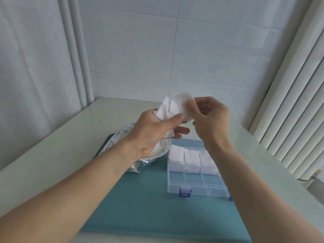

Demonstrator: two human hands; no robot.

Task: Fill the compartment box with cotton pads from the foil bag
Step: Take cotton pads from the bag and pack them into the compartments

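A: What's the room like, from the left?

B: A pale curtain (35, 67) hangs at the left, white wall tiles (157, 50) fill the middle, and a ribbed white radiator (298, 102) stands at the right. Below them is a pale desk (52, 146) with a teal mat (140, 199) laid on it.

A: And how many things sit on the mat?

B: Two. One foil bag (122, 137) lies at the mat's left rear, its mouth open toward the middle and partly hidden by the left wrist. One clear compartment box (192, 183) with blue clasps sits to its right. Three far compartments hold white cotton pads (189, 155); the near compartments I can see look bare. The right forearm covers the box's right end, so I can't count all the compartments.

A: The hands?

B: Both are raised above the bag and box. The left hand (154, 132) has its fingers and thumb curled around a small stack of pads (168, 109). The right hand (208, 116) pinches a single pad (184, 102) at the top of that stack between thumb and fingers, its other fingers curled in.
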